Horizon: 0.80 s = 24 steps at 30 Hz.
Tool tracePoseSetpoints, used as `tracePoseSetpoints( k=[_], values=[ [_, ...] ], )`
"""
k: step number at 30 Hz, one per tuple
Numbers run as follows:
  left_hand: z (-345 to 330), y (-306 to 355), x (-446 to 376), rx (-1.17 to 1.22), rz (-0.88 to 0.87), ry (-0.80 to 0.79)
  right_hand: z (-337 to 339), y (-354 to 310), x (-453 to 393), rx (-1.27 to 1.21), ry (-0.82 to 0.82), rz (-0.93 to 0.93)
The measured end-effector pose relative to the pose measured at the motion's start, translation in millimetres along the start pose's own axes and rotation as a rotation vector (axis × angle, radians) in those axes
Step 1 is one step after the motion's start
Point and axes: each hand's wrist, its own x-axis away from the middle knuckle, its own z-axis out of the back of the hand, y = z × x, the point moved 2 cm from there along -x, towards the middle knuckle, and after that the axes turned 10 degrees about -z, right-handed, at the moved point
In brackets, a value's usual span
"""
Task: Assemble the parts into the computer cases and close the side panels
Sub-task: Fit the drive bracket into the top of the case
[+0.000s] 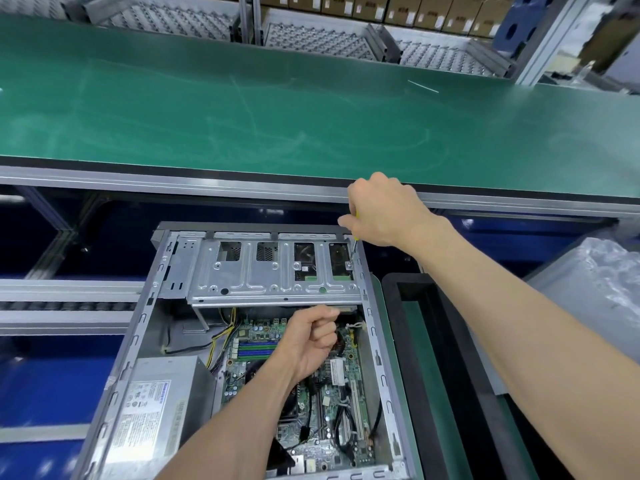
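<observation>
Below the green conveyor belt (242, 105) lies the open computer case (375, 341). Right hand (384, 211) grips a screwdriver (353, 249) – tip on the drive cage (273, 268) corner. Left hand (311, 337) is fisted under the cage edge – whether it holds something, I cannot tell.
</observation>
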Motion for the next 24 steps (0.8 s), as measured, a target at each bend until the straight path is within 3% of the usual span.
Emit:
tracePoseSetpoints(
  k=[3,8,13,17,22,24],
  values=[
    [0.2,0.5,0.3,0.004,0.003,-0.005,0.0,-0.5,-2.1,-0.111,-0.116,0.064],
    [-0.3,1.0,1.5,0.017,0.007,-0.014,-4.0,-7.2,-5.8,-0.039,-0.016,0.018],
    [0.3,0.8,1.4,0.016,0.007,-0.024,-2.2,-4.5,-9.4,-0.120,-0.135,0.063],
    [0.4,0.3,0.7,0.018,0.008,-0.027,-6.2,3.1,-7.8,0.005,0.001,-0.012],
    [0.1,0.2,1.8,0.015,0.008,-0.022,-0.3,0.9,-5.4,-0.131,-0.180,0.059],
    [-0.2,0.2,2.1,0.016,0.009,-0.015,-2.3,-0.3,-6.7,-0.094,-0.114,0.047]
  ],
)
